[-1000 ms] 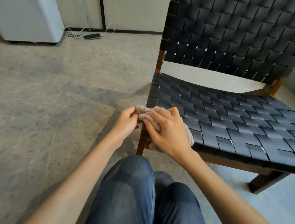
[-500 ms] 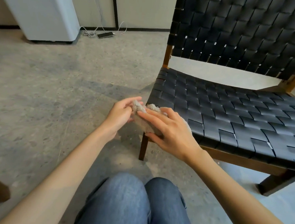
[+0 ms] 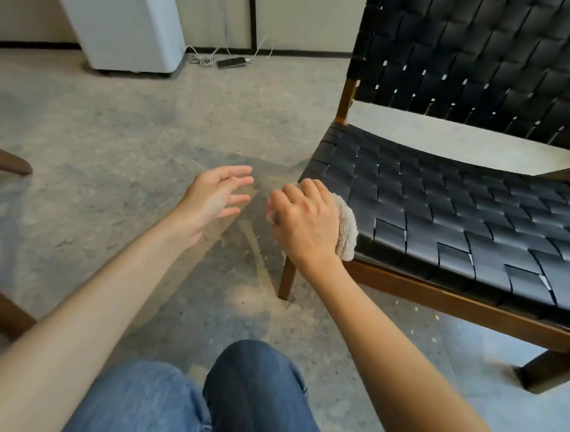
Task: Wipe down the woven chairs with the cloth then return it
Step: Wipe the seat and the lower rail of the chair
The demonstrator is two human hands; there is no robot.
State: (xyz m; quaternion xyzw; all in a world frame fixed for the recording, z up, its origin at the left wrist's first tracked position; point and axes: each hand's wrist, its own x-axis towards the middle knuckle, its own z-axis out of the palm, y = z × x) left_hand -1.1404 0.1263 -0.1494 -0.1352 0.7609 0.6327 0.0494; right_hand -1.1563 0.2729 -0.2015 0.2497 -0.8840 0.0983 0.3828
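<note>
A black woven chair [image 3: 454,208] with a dark wooden frame stands at the right, its backrest rising at the top right. My right hand [image 3: 305,226] grips a bunched beige cloth [image 3: 347,229] at the seat's front left corner; most of the cloth is hidden under the hand. My left hand [image 3: 215,196] hovers to the left of it over the floor, fingers spread, holding nothing.
Wooden parts of another chair [image 3: 1,159] show at the left edge. A white appliance [image 3: 122,15] stands at the back wall, with cables and a dark power adapter [image 3: 231,62] on the floor beside it. My jeans-clad knees [image 3: 228,399] are at the bottom.
My left hand has let go of the cloth and drawn away to the left with open fingers. My right hand now holds the cloth alone at the seat's corner.
</note>
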